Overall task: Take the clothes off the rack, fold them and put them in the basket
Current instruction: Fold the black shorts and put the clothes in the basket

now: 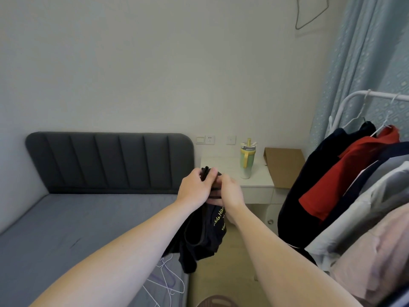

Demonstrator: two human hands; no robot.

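A black garment with yellow lettering (202, 235) hangs bunched in the air between bed and rack. My left hand (195, 188) and my right hand (229, 191) both grip its top edge, close together. On the right stands the white rack (345, 107) with several clothes on hangers: a black one (309, 185), a red one (336, 180), a grey one (376, 196) and a pink one (376, 258). A pinkish rim (215, 301) at the bottom edge may be the basket; I cannot tell.
A grey bed (66, 229) with a padded headboard (110, 160) fills the left. Several white hangers (164, 282) lie on its near corner. A white nightstand (250, 187) holds a green bottle (247, 160) and cardboard (284, 165). A blue curtain (365, 63) hangs behind the rack.
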